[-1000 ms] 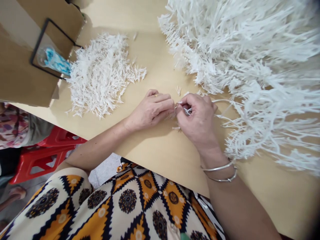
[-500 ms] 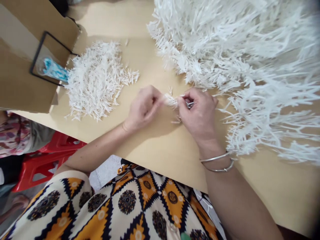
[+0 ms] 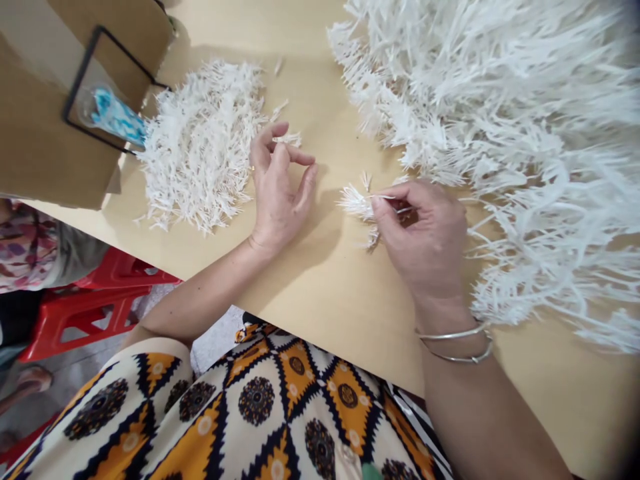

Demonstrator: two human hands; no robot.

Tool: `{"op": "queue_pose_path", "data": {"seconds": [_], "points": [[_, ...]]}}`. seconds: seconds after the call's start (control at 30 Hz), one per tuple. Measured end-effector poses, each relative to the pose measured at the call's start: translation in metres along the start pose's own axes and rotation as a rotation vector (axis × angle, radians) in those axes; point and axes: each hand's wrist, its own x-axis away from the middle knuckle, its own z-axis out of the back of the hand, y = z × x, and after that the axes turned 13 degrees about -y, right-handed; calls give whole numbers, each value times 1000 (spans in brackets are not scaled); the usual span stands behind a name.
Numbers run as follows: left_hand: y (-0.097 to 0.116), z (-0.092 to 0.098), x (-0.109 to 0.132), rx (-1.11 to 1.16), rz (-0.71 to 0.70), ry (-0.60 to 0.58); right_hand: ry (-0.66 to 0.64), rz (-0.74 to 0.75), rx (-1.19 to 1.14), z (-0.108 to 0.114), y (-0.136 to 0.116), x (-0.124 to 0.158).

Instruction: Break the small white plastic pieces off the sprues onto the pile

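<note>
Right fingers (image 3: 389, 220) bent around white strands (image 3: 356, 202)

A broad tan table (image 3: 320, 293) fills much of the view, its surface smooth and matte, its near edge slanting down from left to right. Below that edge on the left, bright red plastic stools (image 3: 50, 327) with cut-out sides stand close together on a pale grey, faintly speckled floor (image 3: 217, 337). Even, whitish light falls across the room, leaving soft shadows on the tabletop.
</note>
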Motion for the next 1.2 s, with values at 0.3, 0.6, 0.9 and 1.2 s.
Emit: {"op": "queue_pose_path", "data": {"seconds": [0.3, 0.6, 0.9, 1.2], "points": [[28, 1, 5, -17, -144, -443, -52, 11, 42, 1, -3, 1], [25, 3, 4, 158, -120, -413, -190, 59, 12, 8, 1, -1], [29, 4, 6, 106, -184, -474, -128, -11, 208, 0, -1, 3], [35, 4, 5, 218, -219, -453, -131, -28, 262, -3, 3, 1]]}}
